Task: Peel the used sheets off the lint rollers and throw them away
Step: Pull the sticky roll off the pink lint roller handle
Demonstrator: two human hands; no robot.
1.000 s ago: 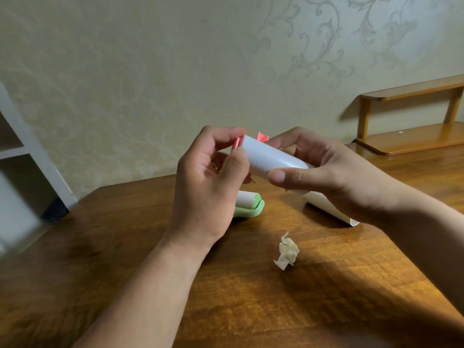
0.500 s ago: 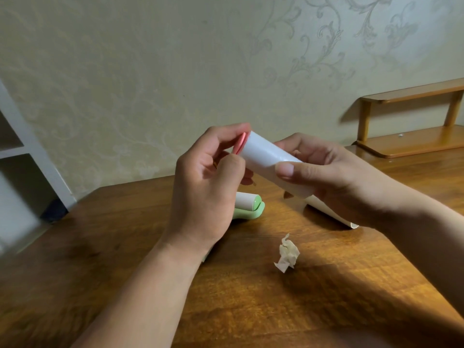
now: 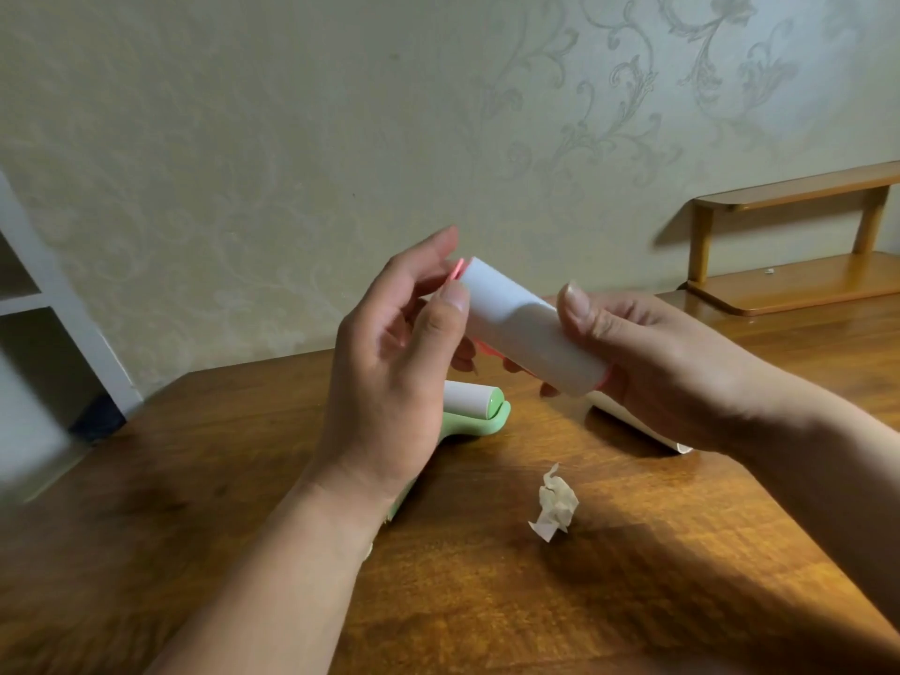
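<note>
I hold a pink lint roller with a white paper roll in the air above the table, tilted down to the right. My right hand grips its lower end, thumb on top. My left hand touches the upper end, thumb pressed on the roll's edge and fingers behind it. A green lint roller lies on the table behind my left hand, its handle mostly hidden by my wrist. A crumpled used sheet lies on the table in front.
The wooden table stands against a patterned wall. A white object lies under my right hand, mostly hidden. A small wooden shelf stands at the back right. White shelving is at the left.
The pink roller has turned and its lower end has come out of my right palm into view. My left thumb has slid onto the roll's upper edge, fingers spread further apart.
</note>
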